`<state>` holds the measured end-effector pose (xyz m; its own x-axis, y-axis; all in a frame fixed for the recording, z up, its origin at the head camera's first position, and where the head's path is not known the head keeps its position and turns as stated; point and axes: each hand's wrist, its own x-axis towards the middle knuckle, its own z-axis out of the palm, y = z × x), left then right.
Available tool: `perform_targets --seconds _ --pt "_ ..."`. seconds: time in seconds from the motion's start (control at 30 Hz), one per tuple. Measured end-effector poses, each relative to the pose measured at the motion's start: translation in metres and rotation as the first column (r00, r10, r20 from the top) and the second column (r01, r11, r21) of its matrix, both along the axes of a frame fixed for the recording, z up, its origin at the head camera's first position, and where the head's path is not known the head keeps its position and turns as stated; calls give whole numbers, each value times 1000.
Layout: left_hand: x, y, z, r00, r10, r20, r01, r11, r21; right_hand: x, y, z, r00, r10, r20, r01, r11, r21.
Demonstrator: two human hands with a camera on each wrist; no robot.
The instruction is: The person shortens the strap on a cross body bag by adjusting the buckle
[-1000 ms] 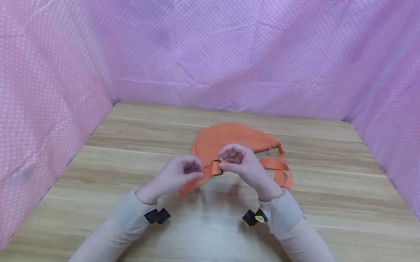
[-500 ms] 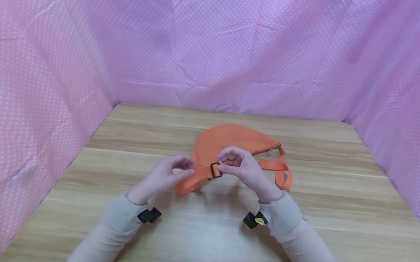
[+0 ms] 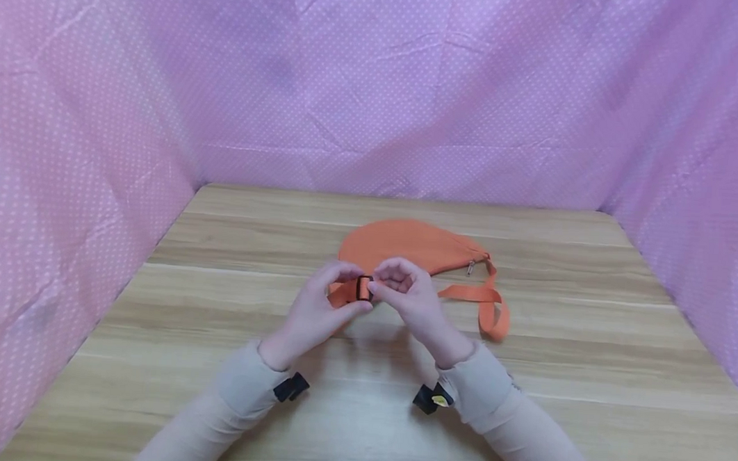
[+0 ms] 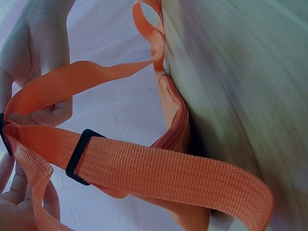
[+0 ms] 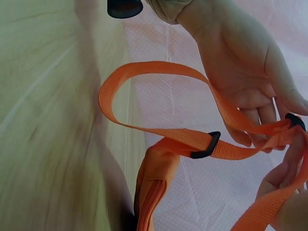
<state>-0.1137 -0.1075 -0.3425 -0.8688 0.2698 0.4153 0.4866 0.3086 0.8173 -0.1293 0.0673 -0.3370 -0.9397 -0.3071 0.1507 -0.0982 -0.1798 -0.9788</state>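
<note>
An orange sling bag [image 3: 399, 246] lies on the table, its webbing strap [image 3: 462, 292] trailing to the right in a loop. In front of the bag, my left hand [image 3: 308, 318] grips a black slider buckle [image 3: 358, 288] on the strap between thumb and fingers. My right hand [image 3: 418, 310] pinches the orange webbing at that buckle's right side, thumb against the fingers. A second black ring [image 5: 208, 148] sits further along the strap in the right wrist view, apart from both hands. The left wrist view shows this ring [image 4: 77, 156] with the webbing [image 4: 168, 178] passing through it.
A wood-grain table [image 3: 148, 386] lies beneath. Pink dotted cloth [image 3: 376, 85] hangs behind it and along both sides. Black wrist cameras [image 3: 290, 388] are strapped over the sleeves. A metal zip pull [image 3: 471, 268] hangs at the bag's right end.
My left hand first drew back leftward from the buckle, then came in and took hold of it. My right hand kept its pinch and shifted slightly left with the buckle.
</note>
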Motion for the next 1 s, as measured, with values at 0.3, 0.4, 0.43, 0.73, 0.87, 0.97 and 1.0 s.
perform_targets --seconds 0.3,0.4,0.43,0.73,0.87,0.97,1.0 --pt "-4 -1 -2 995 12 -99 -9 1000 28 2 -4 -1 998 -54 -20 53 998 -35" --pt "-4 -3 -5 993 2 -118 3 999 38 1 -2 -2 1000 -21 -15 21 1000 -12" --pt "-4 -4 -6 992 -2 -124 7 999 39 1 -1 -2 1000 -5 -15 5 1000 5" --pt "5 -18 -11 998 8 -64 -8 1000 0 -4 10 -8 995 99 -29 -92 979 184" --pt "9 -25 -11 999 13 -39 -13 1000 -3 -5 12 -8 988 151 -33 -140 968 210" --pt "11 -29 -10 999 13 -40 -14 1000 -6 -6 11 -7 980 195 -49 -179 956 232" --pt "12 -31 -10 999 10 -34 -10 1000 -2 -6 11 -7 976 212 -57 -192 952 239"
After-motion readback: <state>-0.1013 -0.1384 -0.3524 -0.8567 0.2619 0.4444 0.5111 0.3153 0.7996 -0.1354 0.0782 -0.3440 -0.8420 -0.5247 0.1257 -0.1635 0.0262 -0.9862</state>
